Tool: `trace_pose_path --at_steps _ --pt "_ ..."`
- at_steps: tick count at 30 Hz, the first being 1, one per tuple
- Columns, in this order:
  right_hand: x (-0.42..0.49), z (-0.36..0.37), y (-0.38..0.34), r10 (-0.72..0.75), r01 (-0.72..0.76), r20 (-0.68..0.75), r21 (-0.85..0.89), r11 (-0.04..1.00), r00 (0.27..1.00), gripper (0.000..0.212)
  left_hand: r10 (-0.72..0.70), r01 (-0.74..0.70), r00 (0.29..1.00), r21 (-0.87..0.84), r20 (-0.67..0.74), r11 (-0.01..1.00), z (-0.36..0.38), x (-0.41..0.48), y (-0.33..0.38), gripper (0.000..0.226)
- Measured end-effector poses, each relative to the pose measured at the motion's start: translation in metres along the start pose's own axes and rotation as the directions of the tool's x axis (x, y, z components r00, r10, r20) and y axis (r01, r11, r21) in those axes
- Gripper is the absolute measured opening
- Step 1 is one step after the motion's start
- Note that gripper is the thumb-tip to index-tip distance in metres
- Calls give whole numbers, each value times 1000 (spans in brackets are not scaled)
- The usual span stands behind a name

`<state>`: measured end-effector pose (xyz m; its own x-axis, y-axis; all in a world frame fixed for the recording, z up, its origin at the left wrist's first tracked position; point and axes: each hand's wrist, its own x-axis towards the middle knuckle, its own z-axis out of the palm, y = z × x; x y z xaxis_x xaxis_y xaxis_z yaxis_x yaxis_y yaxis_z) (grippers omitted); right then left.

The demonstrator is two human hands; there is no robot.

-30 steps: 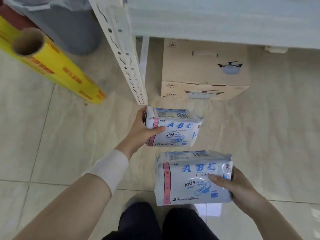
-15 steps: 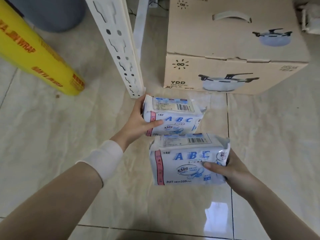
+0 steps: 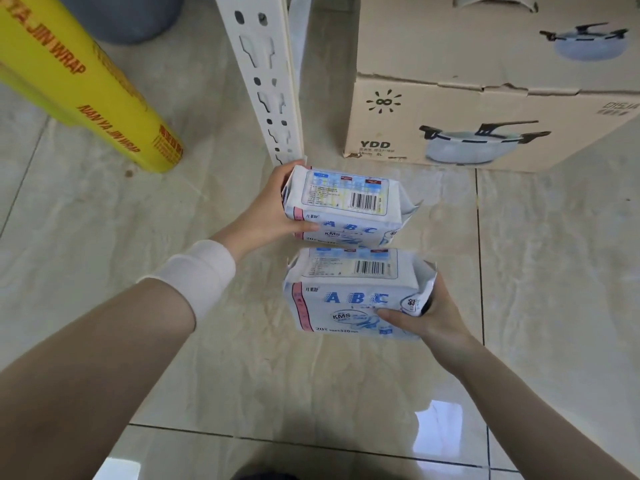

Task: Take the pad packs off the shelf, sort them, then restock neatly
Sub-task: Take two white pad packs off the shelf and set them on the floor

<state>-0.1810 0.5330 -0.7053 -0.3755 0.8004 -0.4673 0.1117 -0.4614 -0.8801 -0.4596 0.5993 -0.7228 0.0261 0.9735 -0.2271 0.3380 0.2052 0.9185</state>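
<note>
White-and-blue pad packs hang low over the tiled floor [image 3: 104, 237], far pack [image 3: 346, 206] clasped by the left hand [image 3: 266, 216], near pack [image 3: 353, 296] by the right hand [image 3: 429, 317], likely mid-unloading, next needing a tidy set-down for sorting.

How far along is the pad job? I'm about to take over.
Done: two ABC pad packs are off the shelf. In hand: the left hand holds the far pack, the right hand the near pack, above the tiled floor. Left: sorting, restocking.
</note>
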Motion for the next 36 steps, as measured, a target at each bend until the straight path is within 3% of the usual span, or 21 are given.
trace_pose_path --at_steps 8,11,15,24,30,36 --pt "7 16 21 -131 111 -70 -235 966 989 80 -74 74 993 4 89 997 -11 -7 1 93" --pt "10 16 25 -193 167 -76 -263 950 978 74 -114 116 991 -36 71 993 -18 -10 1 74" --pt "3 12 24 -286 252 -52 -340 906 957 91 -136 137 991 -66 17 988 -16 -8 7 40" --pt "13 14 26 -312 221 -174 -406 887 934 63 -226 222 974 -99 -31 970 -7 0 15 21" --pt "28 16 27 -466 268 -170 -630 729 868 71 -280 278 959 -62 -31 959 -14 2 19 25" --pt "37 30 12 -377 282 -171 -412 866 910 87 -299 295 951 -63 -76 953 -20 4 22 29"
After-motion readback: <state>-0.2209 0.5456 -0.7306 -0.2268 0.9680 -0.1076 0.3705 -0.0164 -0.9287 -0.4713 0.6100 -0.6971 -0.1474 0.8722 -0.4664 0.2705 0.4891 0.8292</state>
